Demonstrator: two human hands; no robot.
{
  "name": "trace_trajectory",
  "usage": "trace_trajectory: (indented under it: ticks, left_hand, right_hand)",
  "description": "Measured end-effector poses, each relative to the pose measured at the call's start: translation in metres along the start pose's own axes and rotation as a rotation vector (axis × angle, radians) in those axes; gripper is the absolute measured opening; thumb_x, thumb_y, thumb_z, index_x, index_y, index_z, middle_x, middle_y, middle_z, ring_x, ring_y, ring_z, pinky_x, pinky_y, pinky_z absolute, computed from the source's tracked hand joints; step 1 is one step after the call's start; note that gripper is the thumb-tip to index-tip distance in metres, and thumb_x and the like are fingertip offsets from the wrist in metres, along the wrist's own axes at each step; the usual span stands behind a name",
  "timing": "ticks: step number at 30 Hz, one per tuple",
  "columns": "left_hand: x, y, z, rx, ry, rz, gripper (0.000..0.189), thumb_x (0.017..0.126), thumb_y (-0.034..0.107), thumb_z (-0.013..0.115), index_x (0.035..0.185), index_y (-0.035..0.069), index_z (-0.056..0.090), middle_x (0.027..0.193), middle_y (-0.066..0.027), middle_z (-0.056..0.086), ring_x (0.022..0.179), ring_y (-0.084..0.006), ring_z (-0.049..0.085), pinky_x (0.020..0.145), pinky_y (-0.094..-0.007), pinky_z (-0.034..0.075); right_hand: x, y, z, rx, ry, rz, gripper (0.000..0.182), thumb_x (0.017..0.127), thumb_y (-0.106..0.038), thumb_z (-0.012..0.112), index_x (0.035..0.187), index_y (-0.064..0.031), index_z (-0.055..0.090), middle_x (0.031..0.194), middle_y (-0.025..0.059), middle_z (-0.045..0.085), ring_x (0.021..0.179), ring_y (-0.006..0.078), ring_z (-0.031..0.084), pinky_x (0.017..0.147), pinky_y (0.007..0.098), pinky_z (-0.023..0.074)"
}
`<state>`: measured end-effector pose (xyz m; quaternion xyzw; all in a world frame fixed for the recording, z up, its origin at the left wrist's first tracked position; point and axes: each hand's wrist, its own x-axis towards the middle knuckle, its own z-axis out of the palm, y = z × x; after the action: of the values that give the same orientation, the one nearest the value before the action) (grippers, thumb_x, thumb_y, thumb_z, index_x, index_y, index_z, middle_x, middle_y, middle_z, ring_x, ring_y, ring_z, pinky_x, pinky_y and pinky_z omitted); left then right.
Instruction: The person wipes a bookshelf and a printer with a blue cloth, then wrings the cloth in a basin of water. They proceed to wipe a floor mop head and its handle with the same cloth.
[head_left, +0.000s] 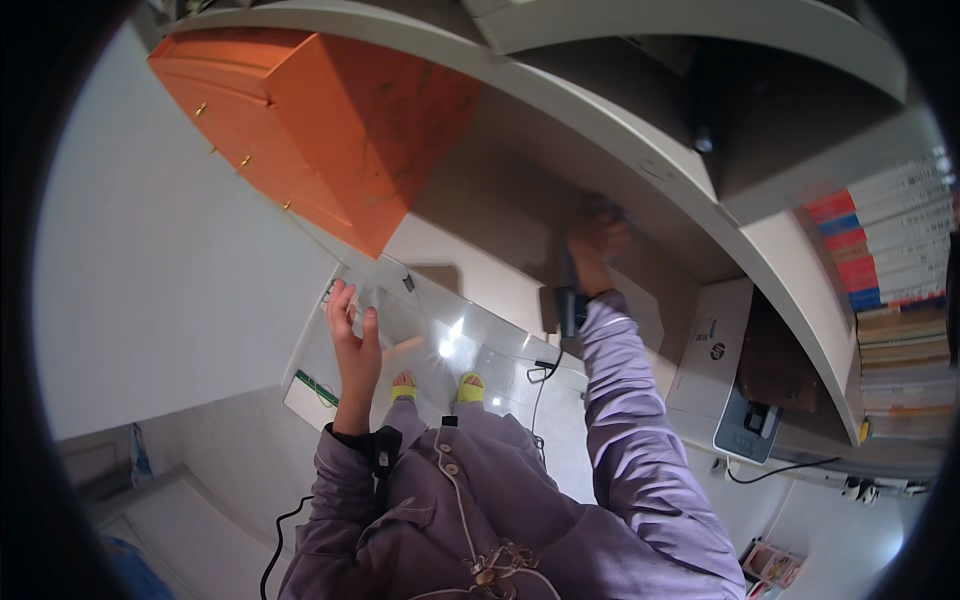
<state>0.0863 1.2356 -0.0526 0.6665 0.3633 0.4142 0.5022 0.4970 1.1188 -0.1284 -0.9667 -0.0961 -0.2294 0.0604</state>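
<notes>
My right hand reaches over the brown-grey desk surface under the curved shelf and is blurred by motion. A bluish-grey cloth, blurred too, shows at the palm and past the fingers. My left hand is raised in front of me with its fingers apart, holding nothing. Beyond it, an orange box-like piece with small brass-coloured fittings stands at the far left of the desk. Both wrists wear black straps with small devices.
An HP printer stands at the right end of the desk beside a brown object. Rows of books fill the shelf at far right. Overhead runs the curved shelf edge. A cable hangs near my legs.
</notes>
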Motion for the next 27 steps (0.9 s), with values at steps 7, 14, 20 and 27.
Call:
trace_trajectory:
  ticks: [7, 14, 20, 27]
  left_hand:
    - [-0.010, 0.019, -0.029, 0.111, 0.052, 0.011, 0.039, 0.091, 0.004, 0.055, 0.129, 0.006, 0.045, 0.149, -0.0156, 0.031, 0.132, -0.0278, 0.039, 0.106, -0.0419, 0.033]
    - [-0.018, 0.017, -0.072, 0.157, 0.121, -0.093, 0.038, 0.093, 0.006, 0.052, 0.130, 0.009, 0.045, 0.149, -0.0153, 0.030, 0.136, -0.0278, 0.033, 0.108, -0.0427, 0.030]
    - [0.001, 0.004, -0.068, 0.114, 0.070, -0.020, 0.035, 0.093, 0.010, 0.054, 0.128, 0.008, 0.048, 0.147, -0.0199, 0.031, 0.136, -0.0305, 0.033, 0.106, -0.0442, 0.033]
    - [0.023, 0.002, -0.067, 0.046, -0.025, 0.009, 0.033, 0.094, 0.009, 0.054, 0.126, 0.006, 0.049, 0.147, -0.0183, 0.031, 0.133, -0.0296, 0.037, 0.105, -0.0435, 0.035]
  right_hand:
    - [0.004, -0.189, -0.012, 0.512, -0.104, -0.669, 0.049, 0.078, -0.023, 0.061, 0.121, -0.0031, 0.049, 0.122, 0.0223, 0.049, 0.110, 0.0403, 0.048, 0.095, 0.0530, 0.0369]
    - [-0.061, -0.182, -0.052, 0.488, -0.035, -0.743, 0.043, 0.082, -0.017, 0.056, 0.121, -0.0016, 0.050, 0.123, 0.0228, 0.048, 0.112, 0.0416, 0.046, 0.095, 0.0539, 0.0368]
    - [-0.196, -0.164, -0.143, 0.648, -0.106, -0.910, 0.045, 0.074, -0.007, 0.055, 0.119, 0.0001, 0.051, 0.126, 0.0234, 0.047, 0.115, 0.0403, 0.046, 0.100, 0.0497, 0.0354]
    - [-0.190, -0.107, -0.192, 1.364, -0.838, -0.436, 0.040, 0.085, -0.008, 0.047, 0.125, -0.0027, 0.048, 0.120, 0.0180, 0.052, 0.114, 0.0282, 0.050, 0.100, 0.0358, 0.0387]
